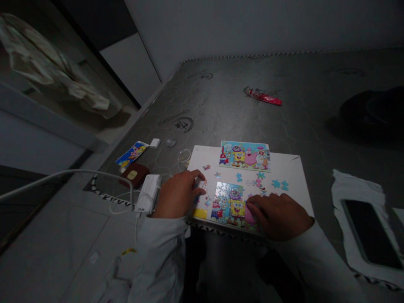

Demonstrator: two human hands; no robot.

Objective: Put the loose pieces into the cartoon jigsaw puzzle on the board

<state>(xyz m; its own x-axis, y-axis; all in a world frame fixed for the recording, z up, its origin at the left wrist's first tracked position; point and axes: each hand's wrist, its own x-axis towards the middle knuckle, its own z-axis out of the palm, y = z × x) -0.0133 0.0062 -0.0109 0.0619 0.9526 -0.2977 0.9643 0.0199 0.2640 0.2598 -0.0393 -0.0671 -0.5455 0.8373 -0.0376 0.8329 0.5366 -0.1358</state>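
A partly joined jigsaw puzzle (pixel 227 202) of cartoon figures lies on a white board (pixel 290 168). My right hand (pixel 276 214) rests over the puzzle's right side, its fingers curled and pressed down at the edge of a pink figure. Whatever is under those fingertips is hidden. At the board's left edge, my left hand (pixel 179 191) has thumb and index finger apart, beside a few loose pieces (pixel 207 200) and a yellow patch (pixel 200 213). Above the puzzle sits a picture card (pixel 245 156) with the same figures. Loose puzzle pieces (pixel 275 184) are scattered between card and puzzle.
Left of the board are a white power strip (pixel 148 193) with a cable, a brown box (pixel 135 174), a blue card (pixel 131 153) and a clear round lid (pixel 184 155). A phone (pixel 370 231) lies on white cloth at right. Farther back is a red-handled tool (pixel 263 97).
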